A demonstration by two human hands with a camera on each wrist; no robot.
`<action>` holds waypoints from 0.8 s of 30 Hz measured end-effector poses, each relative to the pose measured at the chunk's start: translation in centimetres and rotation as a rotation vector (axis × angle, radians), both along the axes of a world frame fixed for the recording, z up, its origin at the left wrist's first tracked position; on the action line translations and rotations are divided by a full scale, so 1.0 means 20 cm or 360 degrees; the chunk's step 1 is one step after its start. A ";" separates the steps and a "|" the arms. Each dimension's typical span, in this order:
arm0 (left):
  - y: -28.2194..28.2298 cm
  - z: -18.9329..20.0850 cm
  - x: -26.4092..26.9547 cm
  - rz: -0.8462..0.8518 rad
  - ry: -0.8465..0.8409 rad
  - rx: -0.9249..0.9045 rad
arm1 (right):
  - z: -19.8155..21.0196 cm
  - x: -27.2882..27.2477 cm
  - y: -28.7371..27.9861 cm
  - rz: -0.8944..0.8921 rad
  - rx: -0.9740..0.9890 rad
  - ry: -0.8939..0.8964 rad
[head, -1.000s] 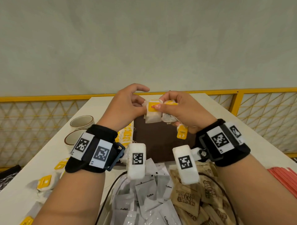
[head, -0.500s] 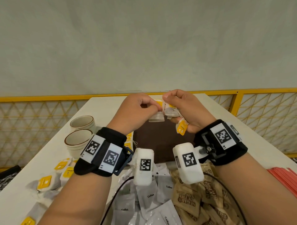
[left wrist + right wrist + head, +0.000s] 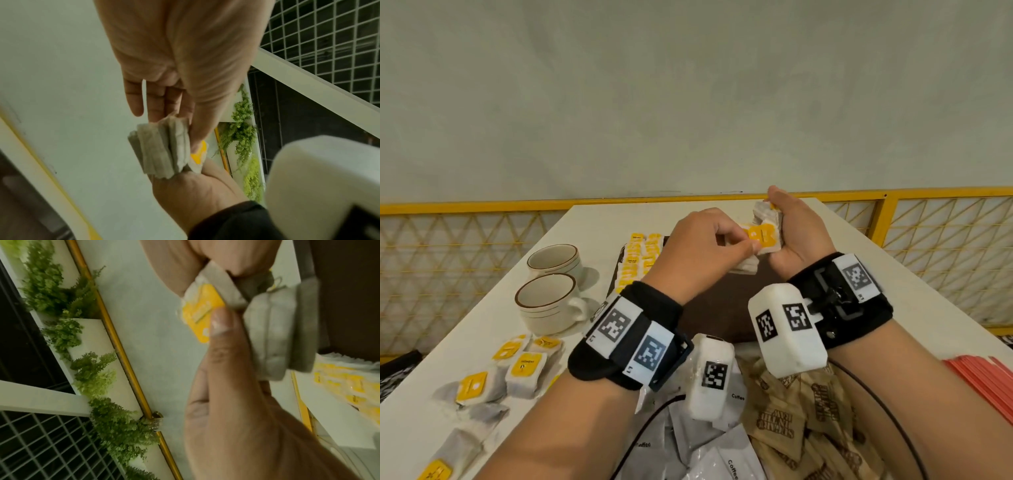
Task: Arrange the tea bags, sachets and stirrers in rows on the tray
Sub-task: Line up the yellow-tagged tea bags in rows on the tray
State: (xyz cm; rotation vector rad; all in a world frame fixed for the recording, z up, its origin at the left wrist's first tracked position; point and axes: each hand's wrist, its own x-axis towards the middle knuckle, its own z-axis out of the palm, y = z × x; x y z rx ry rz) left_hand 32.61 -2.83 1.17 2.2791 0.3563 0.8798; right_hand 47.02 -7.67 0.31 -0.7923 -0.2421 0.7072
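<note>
The right hand [image 3: 799,236] was clamped round a small stack of tea bags [image 3: 765,236], held above the far part of the dark tray [image 3: 709,308]. The left hand [image 3: 702,246], just to its left, pinched the yellow tag [image 3: 760,235] of the front bag. More tea bags lay in rows [image 3: 640,260] on the tray's left side, others loose [image 3: 500,373] on the bench [image 3: 599,219] to the near left.

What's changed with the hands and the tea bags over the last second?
Both hands kept hold of the bunch of tea bags above the tray. The right hand turned thumb-up around the stack, and the left hand now pinches the front bag at its yellow tag. The head view tilted down, showing more table. The cups, loose tea bags and sachets stayed put.
</note>
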 end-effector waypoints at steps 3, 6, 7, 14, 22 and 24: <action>0.03 0.00 0.00 -0.0050 -0.0084 -0.0114 | 0.02 -0.03 -0.02 0.0233 0.0010 0.0085; 0.05 0.01 -0.02 -0.0107 -0.0136 -0.0243 | 0.06 -0.06 -0.06 0.0456 0.0015 0.0204; 0.06 0.01 -0.02 -0.0116 -0.0150 -0.0291 | 0.06 -0.06 -0.06 0.0467 0.0033 0.0236; 0.11 0.05 -0.07 -0.0183 -0.0292 -0.0586 | 0.06 0.00 -0.08 0.0149 0.0215 0.0338; 0.19 0.05 -0.08 0.0068 -0.0435 -0.0428 | 0.15 -0.14 -0.19 0.0250 -0.0258 -0.1171; 0.19 0.04 -0.08 0.0055 -0.0431 -0.0385 | 0.15 -0.18 -0.19 0.0196 -0.0367 -0.1327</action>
